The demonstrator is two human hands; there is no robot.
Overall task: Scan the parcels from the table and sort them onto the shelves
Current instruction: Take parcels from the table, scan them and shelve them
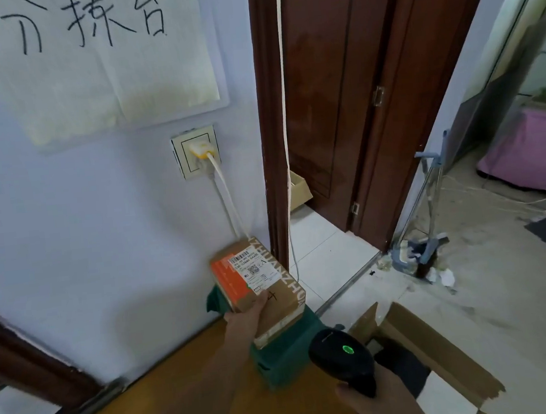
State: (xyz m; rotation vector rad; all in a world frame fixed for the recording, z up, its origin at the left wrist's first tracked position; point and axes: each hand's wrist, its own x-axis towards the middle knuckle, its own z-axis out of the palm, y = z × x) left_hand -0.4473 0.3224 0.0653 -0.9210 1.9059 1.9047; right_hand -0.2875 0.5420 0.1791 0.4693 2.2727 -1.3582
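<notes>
The parcel (258, 275) is matt brown cardboard with an orange printed side and a smooth white paper label (254, 267) — brown tape runs along its edge. Below it, the green box (284, 356) looks like smooth card or plastic; which one is unclear. Under both, the table (170, 400) is wood with a soft sheen. The scanner (341, 360), right of the green box, is black matt plastic. Above the parcel, a creased paper sign (97, 60) hangs on the painted matt wall — beside it a glossy dark wood door frame (270, 123).
</notes>
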